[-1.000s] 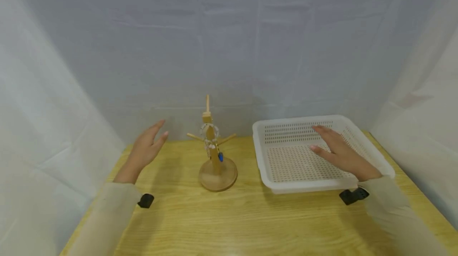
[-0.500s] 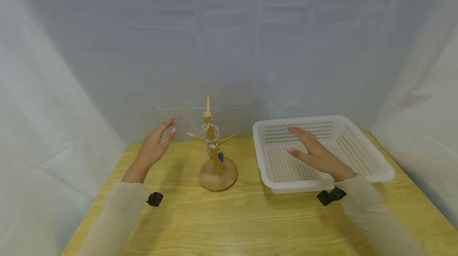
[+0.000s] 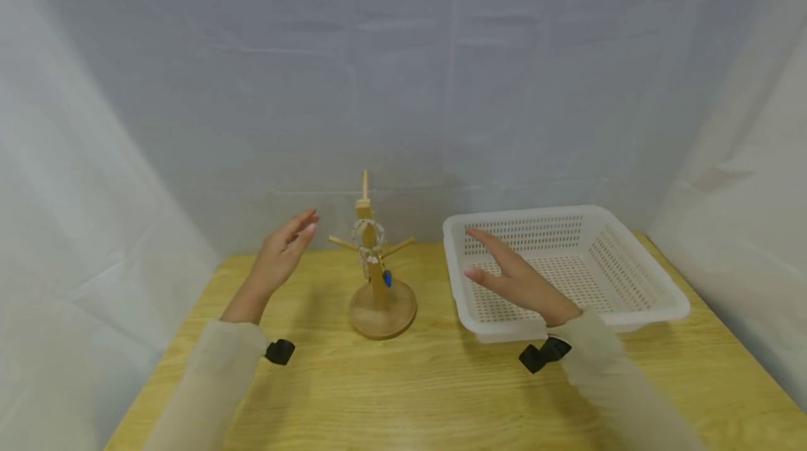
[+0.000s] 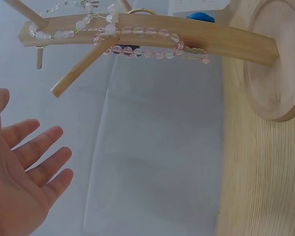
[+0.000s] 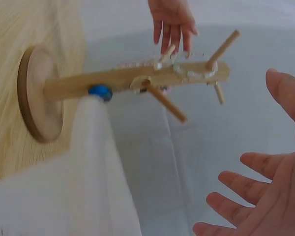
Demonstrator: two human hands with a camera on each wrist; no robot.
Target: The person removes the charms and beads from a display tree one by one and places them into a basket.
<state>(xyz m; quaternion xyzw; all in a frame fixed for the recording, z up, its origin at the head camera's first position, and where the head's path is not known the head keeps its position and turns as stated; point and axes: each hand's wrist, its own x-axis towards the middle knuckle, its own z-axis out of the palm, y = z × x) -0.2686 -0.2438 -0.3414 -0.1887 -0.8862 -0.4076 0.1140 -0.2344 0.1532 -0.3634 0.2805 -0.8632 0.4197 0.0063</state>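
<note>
A wooden stand [image 3: 372, 258] with several pegs and a round base [image 3: 382, 311] stands upright on the table. Beaded bracelets, clear-white [image 4: 64, 34] and pink [image 4: 147, 51], hang on its pegs, along with a piece bearing a blue pendant [image 3: 387, 278]. My left hand [image 3: 277, 258] hovers left of the stand, fingers extended, holding nothing. Over the left part of the white basket [image 3: 567, 325], my right hand [image 3: 520, 279] is raised with thumb and fingers spread. Neither hand touches the stand. In the right wrist view, the blue pendant [image 5: 100, 92] shows beside the post.
The white perforated basket stands right of the stand on the wooden table [image 3: 391, 395]. A pale sheet [image 3: 403, 87] hangs behind, with further sheets along both sides. Pegs [image 5: 167, 104] stick out from the post in several directions.
My right hand has moved left across the basket, toward the stand. My left hand has shifted a little to the right. The stand and basket remain in place.
</note>
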